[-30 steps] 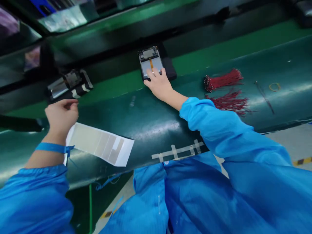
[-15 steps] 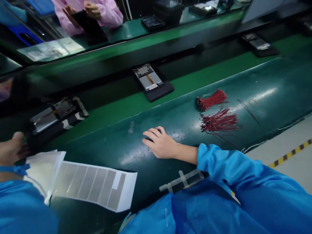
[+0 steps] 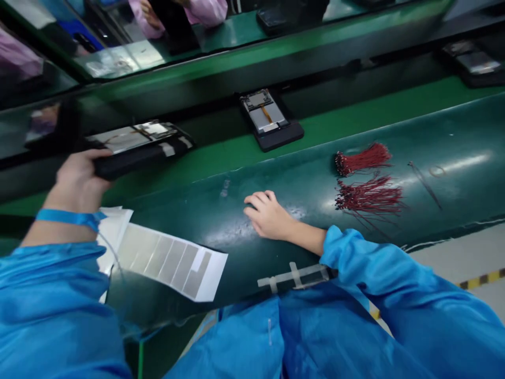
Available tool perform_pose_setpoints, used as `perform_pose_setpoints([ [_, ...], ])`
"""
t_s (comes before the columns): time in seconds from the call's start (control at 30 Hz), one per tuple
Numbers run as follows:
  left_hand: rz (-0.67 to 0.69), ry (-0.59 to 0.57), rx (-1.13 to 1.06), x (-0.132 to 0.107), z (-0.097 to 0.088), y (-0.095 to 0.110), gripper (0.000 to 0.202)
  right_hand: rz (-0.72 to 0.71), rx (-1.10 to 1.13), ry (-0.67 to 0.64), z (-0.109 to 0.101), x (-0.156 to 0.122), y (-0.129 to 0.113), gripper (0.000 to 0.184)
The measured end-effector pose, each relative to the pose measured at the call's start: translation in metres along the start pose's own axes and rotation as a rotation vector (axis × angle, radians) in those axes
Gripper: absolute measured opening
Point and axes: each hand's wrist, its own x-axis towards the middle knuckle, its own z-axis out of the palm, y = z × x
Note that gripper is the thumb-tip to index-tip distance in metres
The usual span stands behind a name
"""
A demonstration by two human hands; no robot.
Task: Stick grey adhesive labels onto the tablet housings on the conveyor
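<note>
At green belt: L hand gripping black tray | R hand open, resting

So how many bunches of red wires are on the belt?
2. The upper bunch lies on the green belt, right of the right hand; the looser lower bunch lies just below it. No others show.

On the tabletop, a label sheet lies at the left and two wire bundles at the right, one behind the other, with tweezers just right of them. The right hand rests between sheet and wires, before which a tape strip sits at the front edge. Behind runs a conveyor bearing a device; left of it, the left hand holds a second device above the sheet.
</note>
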Motion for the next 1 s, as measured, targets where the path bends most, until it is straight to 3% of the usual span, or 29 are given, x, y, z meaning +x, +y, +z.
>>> perform_pose_setpoints([
  [0.07,-0.175,0.064,-0.053,-0.037,0.006,0.002,0.035,0.125,0.097,0.070,-0.009,-0.002,0.001,0.028],
  [0.13,-0.295,0.085,-0.125,-0.091,0.012,0.002,0.026,0.275,0.199,0.135,-0.024,-0.009,-0.001,0.031],
  [0.2,-0.349,0.074,-0.297,-0.162,0.021,-0.001,0.030,0.387,0.294,0.120,-0.041,-0.022,-0.004,0.033],
  [0.27,-0.357,0.170,-0.427,-0.241,0.036,-0.004,0.042,0.447,0.360,0.047,-0.056,-0.041,-0.009,0.033],
  [0.33,-0.418,0.178,-0.505,-0.317,0.056,-0.006,0.048,0.472,0.388,-0.021,-0.065,-0.060,-0.012,0.034],
  [0.4,-0.485,0.044,-0.603,-0.381,0.073,-0.010,0.045,0.475,0.369,-0.037,-0.066,-0.078,-0.013,0.036],
  [0.5,-0.547,-0.351,-0.675,-0.443,0.083,-0.020,0.042,0.468,0.282,0.015,-0.061,-0.099,-0.003,0.043],
  [0.6,-0.567,-0.849,-0.534,-0.465,0.071,-0.029,0.039,0.462,0.219,0.028,-0.061,-0.115,0.012,0.053],
  [0.63,-0.518,-0.946,-0.433,-0.465,0.065,-0.031,0.036,0.448,0.213,0.011,-0.066,-0.120,0.018,0.052],
  [0.67,-0.420,-0.965,-0.315,-0.463,0.059,-0.032,0.033,0.429,0.210,0.000,-0.073,-0.125,0.023,0.050],
  [0.73,-0.103,-0.769,-0.070,-0.452,0.051,-0.036,0.026,0.410,0.203,0.054,-0.093,-0.140,0.034,0.039],
  [0.8,0.192,-0.477,0.118,-0.438,0.052,-0.044,0.031,0.471,0.184,0.244,-0.118,-0.158,0.047,0.030],
  [0.83,0.268,-0.388,0.166,-0.432,0.055,-0.050,0.043,0.532,0.149,0.379,-0.131,-0.168,0.054,0.028],
  [0.9,0.274,-0.358,0.202,-0.425,0.066,-0.063,0.071,0.652,0.043,0.583,-0.151,-0.189,0.067,0.032],
  [0.93,0.251,-0.380,0.206,-0.424,0.072,-0.070,0.083,0.682,-0.004,0.601,-0.157,-0.198,0.071,0.033],
  [1.0,0.230,-0.426,0.210,-0.424,0.082,-0.076,0.096,0.671,-0.053,0.466,-0.160,-0.213,0.075,0.027],
])
